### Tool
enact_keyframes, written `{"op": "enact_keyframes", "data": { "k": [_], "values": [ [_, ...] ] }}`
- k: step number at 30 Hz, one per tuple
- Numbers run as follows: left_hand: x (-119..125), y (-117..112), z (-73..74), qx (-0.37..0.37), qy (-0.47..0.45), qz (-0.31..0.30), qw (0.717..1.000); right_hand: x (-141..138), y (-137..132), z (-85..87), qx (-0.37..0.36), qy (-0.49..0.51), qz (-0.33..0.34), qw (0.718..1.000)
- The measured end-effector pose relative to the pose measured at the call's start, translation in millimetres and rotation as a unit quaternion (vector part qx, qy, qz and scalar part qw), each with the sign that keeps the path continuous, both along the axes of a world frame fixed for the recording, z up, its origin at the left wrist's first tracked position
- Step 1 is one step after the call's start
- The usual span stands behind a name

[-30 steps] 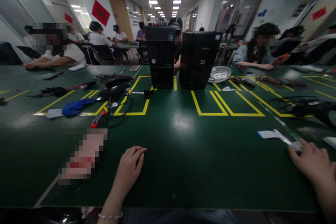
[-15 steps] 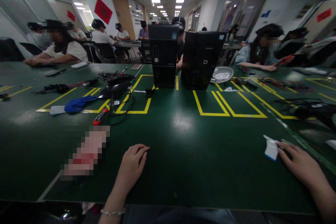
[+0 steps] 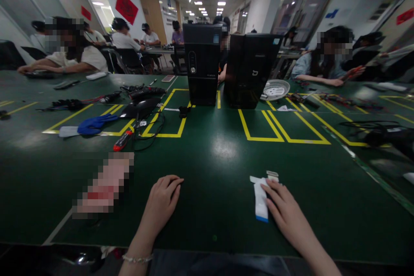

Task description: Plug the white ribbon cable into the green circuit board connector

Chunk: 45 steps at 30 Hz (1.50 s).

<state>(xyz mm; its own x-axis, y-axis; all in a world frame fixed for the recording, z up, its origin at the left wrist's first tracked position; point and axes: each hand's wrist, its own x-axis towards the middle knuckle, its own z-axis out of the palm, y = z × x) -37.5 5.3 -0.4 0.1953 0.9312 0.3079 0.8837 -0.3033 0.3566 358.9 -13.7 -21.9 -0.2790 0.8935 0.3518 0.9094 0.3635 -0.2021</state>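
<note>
My left hand [image 3: 161,200] rests palm down on the dark green table [image 3: 213,168], fingers loosely curled, with nothing in it. My right hand [image 3: 283,209] lies flat near the table's front edge. Its fingertips press on a white flat ribbon cable with a blue end [image 3: 259,196] that lies on the table between the two hands.
Two black computer towers [image 3: 202,64] [image 3: 249,71] stand at the middle back. A blue glove [image 3: 92,124], a red-handled screwdriver [image 3: 123,140], black cables [image 3: 152,125] and a mouse [image 3: 140,109] lie at left. A white fan grille [image 3: 274,90] sits at right. Other people sit around.
My right hand has slid the white ribbon cable from the far right across the table to the middle front. My left hand has stayed in place.
</note>
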Motion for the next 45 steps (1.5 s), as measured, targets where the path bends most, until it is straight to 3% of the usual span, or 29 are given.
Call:
{"op": "enact_keyframes", "data": {
  "k": [5,9,17,24,27,30,34,36,38,42,45],
  "values": [
    [-0.3,-0.1,-0.1,0.000,0.001,0.000,1.000,-90.9,-5.1,9.0,-0.044,-0.015,0.056,0.997],
    [-1.1,0.2,-1.2,0.012,0.003,-0.002,1.000,-127.4,-5.2,23.5,-0.107,-0.032,0.145,0.983],
    [-0.3,2.0,-1.6,0.016,0.003,-0.006,1.000,-131.5,-1.7,26.6,-0.143,-0.023,0.172,0.974],
    [-1.6,1.6,-3.1,0.018,0.002,-0.003,1.000,-123.0,-10.9,31.8,-0.105,-0.014,0.172,0.979],
    [-2.5,1.5,-3.4,0.017,0.000,-0.002,1.000,-91.4,-6.1,32.3,-0.090,-0.021,0.154,0.984],
    [-2.7,1.7,-3.4,0.016,-0.002,-0.002,1.000,-25.5,17.9,29.1,-0.056,-0.027,0.060,0.996],
    [-2.0,2.0,-3.1,0.019,-0.006,-0.005,1.000,98.2,58.5,25.4,-0.038,-0.045,-0.148,0.987],
    [-1.6,1.8,-2.7,0.021,-0.009,-0.004,1.000,153.2,67.5,24.9,-0.028,-0.068,-0.275,0.959],
    [-1.2,1.6,-2.2,0.023,-0.011,0.000,1.000,191.2,66.8,24.1,-0.021,-0.070,-0.373,0.925],
    [-1.3,1.9,-2.8,0.017,-0.006,0.005,1.000,217.4,54.6,21.0,-0.024,-0.004,-0.513,0.858],
    [-2.1,2.9,-5.0,0.017,-0.001,0.004,1.000,217.7,52.1,21.1,-0.074,0.044,-0.553,0.828]
  ]
}}
